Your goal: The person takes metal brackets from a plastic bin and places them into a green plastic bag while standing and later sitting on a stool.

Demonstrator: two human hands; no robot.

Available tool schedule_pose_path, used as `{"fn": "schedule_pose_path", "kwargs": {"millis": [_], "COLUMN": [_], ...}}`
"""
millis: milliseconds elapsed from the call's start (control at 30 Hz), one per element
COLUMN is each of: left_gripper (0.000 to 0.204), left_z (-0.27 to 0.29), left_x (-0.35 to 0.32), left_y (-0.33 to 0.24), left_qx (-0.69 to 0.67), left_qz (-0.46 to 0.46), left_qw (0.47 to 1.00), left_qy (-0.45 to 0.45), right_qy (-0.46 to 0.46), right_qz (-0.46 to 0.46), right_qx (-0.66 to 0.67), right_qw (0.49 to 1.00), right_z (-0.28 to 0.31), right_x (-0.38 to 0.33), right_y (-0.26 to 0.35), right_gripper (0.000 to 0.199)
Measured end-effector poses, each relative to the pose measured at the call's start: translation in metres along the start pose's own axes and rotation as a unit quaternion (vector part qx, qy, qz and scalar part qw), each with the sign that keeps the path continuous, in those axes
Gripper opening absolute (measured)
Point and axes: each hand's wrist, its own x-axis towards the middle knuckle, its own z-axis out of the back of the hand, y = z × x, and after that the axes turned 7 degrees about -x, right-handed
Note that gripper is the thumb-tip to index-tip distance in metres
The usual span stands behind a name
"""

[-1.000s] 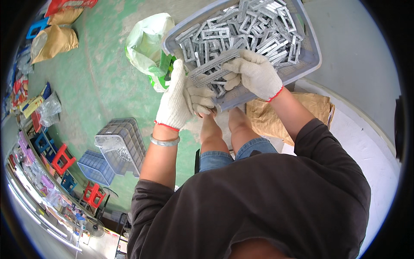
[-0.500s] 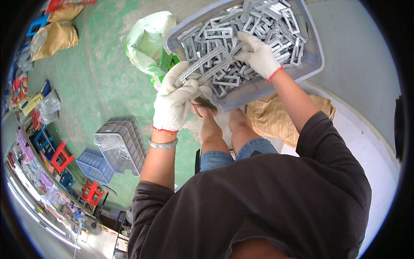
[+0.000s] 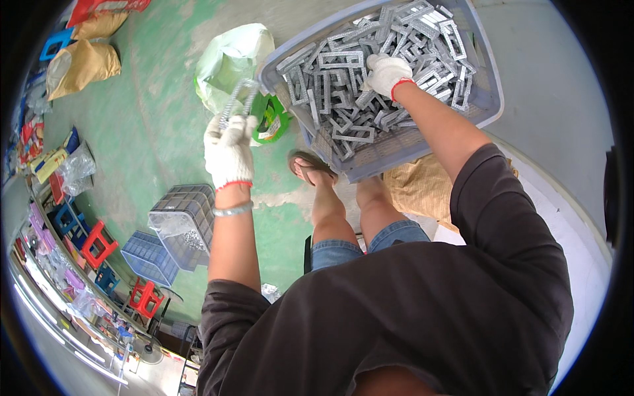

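Observation:
My left hand (image 3: 229,150), in a white knit glove with a red cuff, grips a silver rectangular metal frame (image 3: 249,99). The frame sticks up beyond the fingers, slightly blurred, beside a pale green-and-white plastic bag (image 3: 214,79). Farther right, a grey plastic crate (image 3: 492,99) holds a heap of similar silver metal frames (image 3: 341,59). My right hand (image 3: 387,76), gloved the same way, is over the middle of that heap with its fingers curled down. What its fingertips hold, if anything, is hidden.
A brown woven sack (image 3: 416,188) lies below the crate. On the green floor at left stand a grey crate (image 3: 191,254) with small silver parts and a blue crate (image 3: 148,257). Red stools (image 3: 99,244), yellowish sacks (image 3: 86,66) and plastic bags line the left side.
My left hand has moved left, away from the crate to beside the plastic bag, carrying a metal frame. My right hand's fingers, spread before, are now curled over the heap.

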Motion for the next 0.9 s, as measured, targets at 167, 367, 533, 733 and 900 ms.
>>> {"fn": "schedule_pose_path", "kwargs": {"millis": [167, 367, 533, 733, 900], "left_gripper": [0.051, 0.068, 0.090, 0.094, 0.061], "left_z": [0.012, 0.022, 0.036, -0.006, -0.017], "left_x": [0.059, 0.064, 0.062, 0.059, 0.117], "left_y": [0.025, 0.040, 0.031, 0.025, 0.030], "left_qx": [0.083, 0.152, 0.633, 0.845, 0.895], "left_qz": [-0.049, 0.001, 0.052, -0.152, 0.051], "left_qw": [0.993, 0.987, 0.764, 0.488, 0.367], "left_qy": [-0.065, -0.056, 0.114, 0.157, 0.247], "right_qy": [0.009, 0.061, -0.035, -0.121, -0.189], "right_qz": [0.084, 0.105, 0.118, 0.226, 0.244], "right_qx": [0.001, 0.008, -0.072, -0.154, -0.151], "right_qw": [0.996, 0.993, 0.990, 0.954, 0.939], "right_z": [-0.005, -0.015, -0.036, -0.042, -0.042], "right_x": [0.000, -0.022, -0.024, -0.034, -0.045], "right_y": [-0.025, -0.045, -0.045, -0.048, -0.045], "right_gripper": [0.068, 0.089, 0.063, 0.019, 0.014]}}
